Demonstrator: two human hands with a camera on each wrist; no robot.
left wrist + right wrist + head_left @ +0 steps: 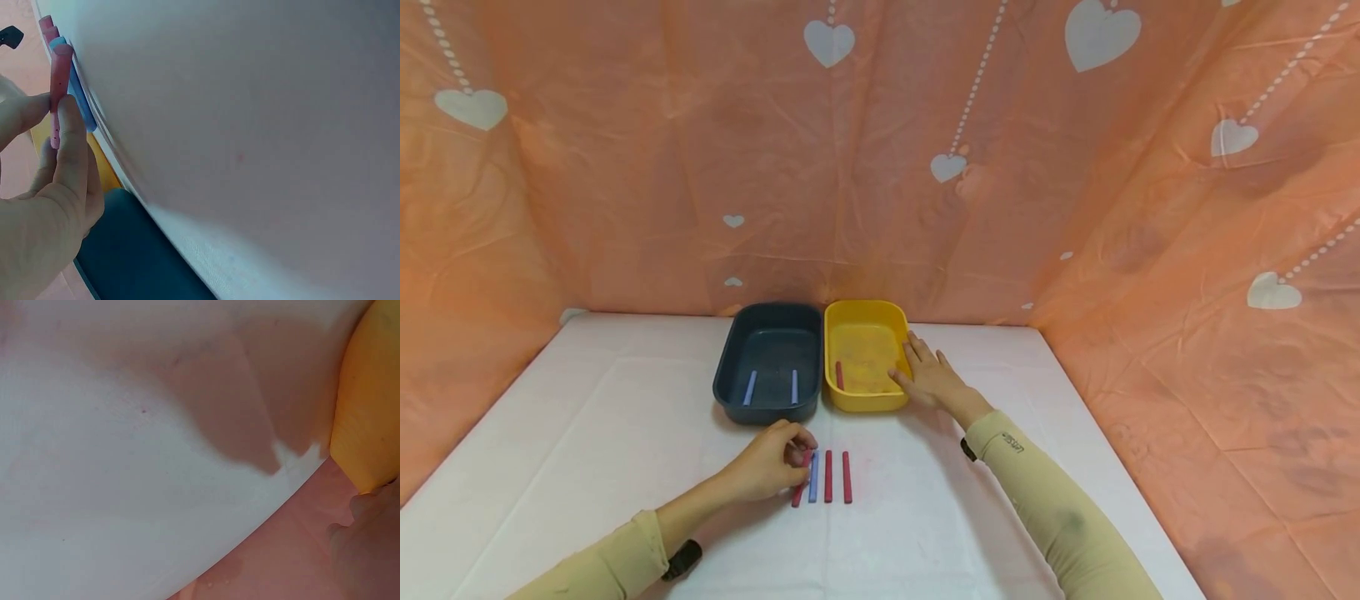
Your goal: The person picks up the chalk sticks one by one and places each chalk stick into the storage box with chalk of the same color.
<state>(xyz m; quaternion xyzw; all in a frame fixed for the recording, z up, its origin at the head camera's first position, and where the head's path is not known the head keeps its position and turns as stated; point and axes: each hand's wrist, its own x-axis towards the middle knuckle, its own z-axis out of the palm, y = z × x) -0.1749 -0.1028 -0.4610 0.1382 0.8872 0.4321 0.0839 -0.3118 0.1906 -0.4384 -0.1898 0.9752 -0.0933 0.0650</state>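
Observation:
Between thumb and fingers my left hand (767,462) pinches a red chalk stick (59,78), its near end showing below the fingers in the head view. Right beside it on the white cloth lies a blue chalk stick (813,479). Two more red sticks, a nearer one (828,477) and a farther one (847,477), lie to the right, roughly parallel. My right hand (934,379) rests at the right side of the yellow tray (867,402), fingers extended along its rim and thumb over the near corner. Inside that tray leans one red chalk stick (839,375).
A dark blue tray (767,414) stands against the yellow one on its left, holding two bluish chalk sticks, one left (749,388) and one right (794,387). Behind both trays, an orange curtain (880,208) with white hearts borders the cloth-covered table (625,467).

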